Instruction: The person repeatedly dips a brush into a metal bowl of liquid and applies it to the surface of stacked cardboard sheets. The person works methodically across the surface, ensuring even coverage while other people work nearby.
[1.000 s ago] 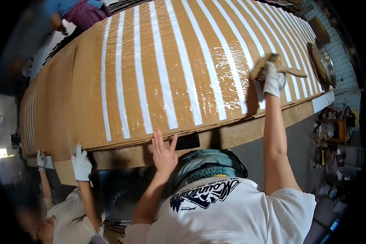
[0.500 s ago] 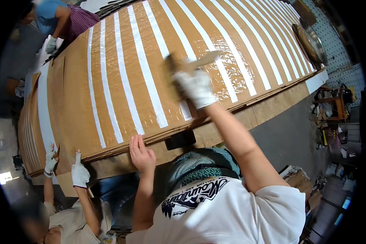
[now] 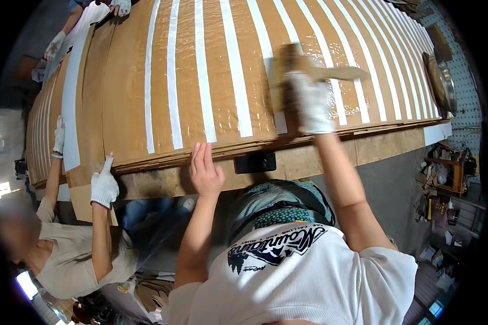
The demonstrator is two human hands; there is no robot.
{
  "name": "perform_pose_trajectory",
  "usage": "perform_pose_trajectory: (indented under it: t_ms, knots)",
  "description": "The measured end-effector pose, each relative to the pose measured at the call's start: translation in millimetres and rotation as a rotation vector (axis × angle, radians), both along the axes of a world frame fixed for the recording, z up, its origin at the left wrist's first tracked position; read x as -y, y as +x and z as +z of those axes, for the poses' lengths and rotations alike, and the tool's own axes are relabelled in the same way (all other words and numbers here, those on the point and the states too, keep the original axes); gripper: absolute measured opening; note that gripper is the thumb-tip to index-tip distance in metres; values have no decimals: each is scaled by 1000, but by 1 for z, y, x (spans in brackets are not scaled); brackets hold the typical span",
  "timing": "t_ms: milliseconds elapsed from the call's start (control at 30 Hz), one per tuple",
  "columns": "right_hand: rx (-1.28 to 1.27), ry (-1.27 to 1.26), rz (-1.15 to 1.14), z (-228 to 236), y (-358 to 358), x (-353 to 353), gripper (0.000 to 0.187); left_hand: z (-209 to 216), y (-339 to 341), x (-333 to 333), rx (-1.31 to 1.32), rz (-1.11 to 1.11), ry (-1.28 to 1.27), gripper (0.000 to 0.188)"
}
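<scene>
My right hand (image 3: 312, 103), in a white glove, is closed round a wide brush (image 3: 286, 73), blurred by motion, with a pale wooden handle sticking out to the right. The brush lies over one of the white strips on a wide spread of brown sheets (image 3: 127, 81). Those sheets look like overlapped cardboard or paper, and their surface glistens as if wet. My left hand (image 3: 206, 172) is bare, its fingers stretched out and fingertips resting on the near edge of the stack, beside the end of a white strip.
A black phone-like slab (image 3: 255, 162) sits at the table's wooden front edge (image 3: 374, 142). A round metal basin (image 3: 443, 81) stands at the far right. To my left a co-worker's gloved hand (image 3: 104, 187) touches the stack corner; another person's gloved hand (image 3: 54, 46) shows at upper left.
The whole view has shifted and turned. My right hand still moves the brush around the same strip; my left hand stays at the edge. The far person's second gloved hand now shows on the sheets.
</scene>
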State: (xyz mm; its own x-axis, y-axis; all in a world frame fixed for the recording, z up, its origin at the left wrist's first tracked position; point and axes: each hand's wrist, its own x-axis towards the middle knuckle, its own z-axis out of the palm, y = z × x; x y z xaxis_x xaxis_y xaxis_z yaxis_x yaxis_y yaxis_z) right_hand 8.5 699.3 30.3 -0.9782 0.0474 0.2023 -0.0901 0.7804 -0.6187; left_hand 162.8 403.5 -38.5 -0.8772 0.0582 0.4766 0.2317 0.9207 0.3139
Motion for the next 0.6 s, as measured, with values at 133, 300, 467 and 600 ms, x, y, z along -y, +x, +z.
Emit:
perform_pose_trajectory:
  t_ms: [133, 300, 467, 600]
  knots:
    - [-178, -405, 30, 7, 21, 156, 51, 9, -4, -7, 39, 18, -59, 53]
    - [31, -326, 114, -4, 18, 124, 56, 9, -3, -9, 47, 0, -40, 53]
    - [136, -265, -322, 23, 28, -61, 35, 9, 3, -14, 51, 57, -66, 57]
    - [142, -129, -682, 42, 52, -209, 54, 12, 6, -25, 45, 47, -5, 63]
